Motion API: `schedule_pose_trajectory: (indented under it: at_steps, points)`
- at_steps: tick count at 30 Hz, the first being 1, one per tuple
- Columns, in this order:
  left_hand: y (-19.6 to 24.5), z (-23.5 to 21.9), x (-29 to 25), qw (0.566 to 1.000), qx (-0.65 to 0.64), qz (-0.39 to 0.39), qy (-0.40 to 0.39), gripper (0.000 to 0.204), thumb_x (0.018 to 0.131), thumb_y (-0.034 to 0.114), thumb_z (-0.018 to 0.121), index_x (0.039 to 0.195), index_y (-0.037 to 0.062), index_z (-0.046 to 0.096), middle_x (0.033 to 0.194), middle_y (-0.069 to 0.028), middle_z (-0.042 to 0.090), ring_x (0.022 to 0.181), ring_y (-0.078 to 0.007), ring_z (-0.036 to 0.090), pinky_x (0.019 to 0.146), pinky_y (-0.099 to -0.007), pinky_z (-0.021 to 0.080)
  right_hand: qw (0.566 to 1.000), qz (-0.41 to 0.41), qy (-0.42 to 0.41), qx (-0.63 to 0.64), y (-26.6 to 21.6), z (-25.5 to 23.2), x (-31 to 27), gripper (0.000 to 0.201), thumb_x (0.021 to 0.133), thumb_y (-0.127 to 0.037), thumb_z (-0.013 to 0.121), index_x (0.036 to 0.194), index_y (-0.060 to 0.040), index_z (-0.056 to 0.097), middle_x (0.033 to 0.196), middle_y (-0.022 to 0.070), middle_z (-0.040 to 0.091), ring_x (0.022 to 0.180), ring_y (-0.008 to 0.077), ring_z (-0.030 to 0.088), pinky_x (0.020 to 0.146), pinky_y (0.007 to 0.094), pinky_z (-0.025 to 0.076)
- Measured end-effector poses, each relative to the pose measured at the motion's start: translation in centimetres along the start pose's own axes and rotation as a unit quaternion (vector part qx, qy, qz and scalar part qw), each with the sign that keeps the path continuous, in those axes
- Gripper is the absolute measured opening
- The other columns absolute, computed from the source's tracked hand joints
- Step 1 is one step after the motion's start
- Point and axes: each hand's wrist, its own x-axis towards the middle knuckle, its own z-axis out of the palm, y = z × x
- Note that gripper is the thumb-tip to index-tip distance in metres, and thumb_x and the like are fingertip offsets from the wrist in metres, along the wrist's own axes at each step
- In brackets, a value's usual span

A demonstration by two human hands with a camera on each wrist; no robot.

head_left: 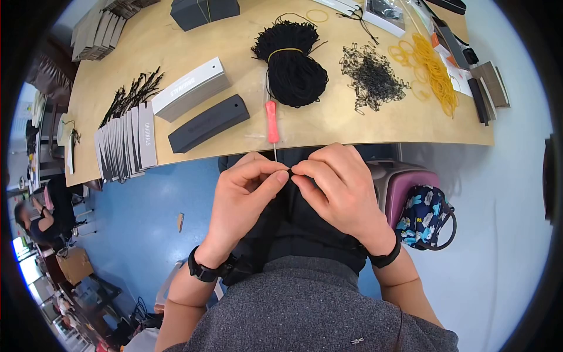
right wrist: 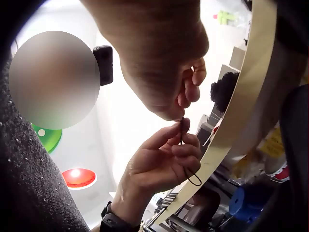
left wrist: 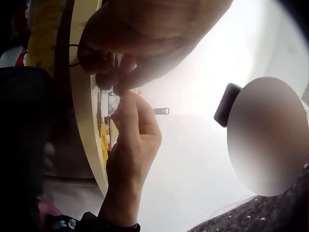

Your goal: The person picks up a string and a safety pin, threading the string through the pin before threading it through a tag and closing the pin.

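Thumb and fingertips of the left hand (head_left: pixel 246 190) pinch a thin black cord (right wrist: pixel 181 139) just beyond the table's front edge, over the lap. Facing it, the right hand (head_left: pixel 343 190) pinches the same cord, its fingertips close against the left ones. A loop of the cord hangs below the left fingers in the right wrist view. The pinched spot is mostly hidden by the fingertips. Straight ahead lies a red-handled tool (head_left: pixel 271 122), its thin metal shaft pointing over the edge between the hands. Behind it is a bundle of black cords (head_left: pixel 298 79) bound with a yellow band.
On the wooden table (head_left: pixel 328 126) lie a pile of small black clips (head_left: pixel 372 76) and yellow rubber bands (head_left: pixel 435 73). Leftward are a dark box (head_left: pixel 209 123), a white box (head_left: pixel 190 89) and a row of grey tags (head_left: pixel 126 144). A patterned bag (head_left: pixel 423 217) sits at right below.
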Motion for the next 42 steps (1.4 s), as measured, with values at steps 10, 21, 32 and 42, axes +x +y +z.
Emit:
schedule_pose_trajectory:
  at_steps: [10,21,32,42]
  points:
    - [0.3,-0.2,-0.2,0.998,0.041,-0.039,-0.011,0.014,0.094,0.007,0.069,0.103,-0.0018,0.073,0.086,0.0008,0.059,0.073,-0.0051,0.054,0.063,-0.0205,0.043,1.000,-0.004,-0.007,-0.028,0.1,0.3,0.2,0.021,0.072,-0.005,0.076,0.088,-0.0073,0.063,0.082,0.0049,0.055,0.075,0.0228,0.059,0.069,0.0359,0.046]
    - [0.5,-0.4,-0.3,0.997,-0.035,-0.055,-0.049,0.019,0.098,0.008,0.062,0.113,0.0023,0.072,0.091,0.0016,0.059,0.075,-0.0056,0.050,0.068,-0.0212,0.042,0.998,0.042,0.037,0.004,0.3,-0.5,-0.2,0.024,0.068,0.000,0.076,0.086,-0.0089,0.063,0.081,0.0038,0.054,0.070,0.0226,0.057,0.064,0.0342,0.045]
    - [0.9,-2.9,-0.2,0.975,0.219,0.038,0.025,0.009,0.090,0.003,0.069,0.098,0.0001,0.072,0.083,-0.0041,0.063,0.071,-0.0088,0.057,0.064,-0.0231,0.044,0.983,0.182,0.027,-0.008,2.6,-2.4,-1.0,0.014,0.076,0.002,0.068,0.087,-0.0055,0.063,0.086,0.0098,0.056,0.072,0.0297,0.062,0.062,0.0377,0.050]
    - [2.8,-0.9,0.6,0.955,0.269,0.120,0.026,0.006,0.089,-0.001,0.068,0.094,-0.0014,0.070,0.082,-0.0050,0.062,0.072,-0.0109,0.058,0.066,-0.0241,0.046,0.910,0.245,-0.150,0.300,-0.7,-0.3,1.2,0.039,0.092,-0.010,0.067,0.128,-0.0020,0.054,0.109,0.0144,0.064,0.066,0.0212,0.059,0.066,0.0331,0.050]
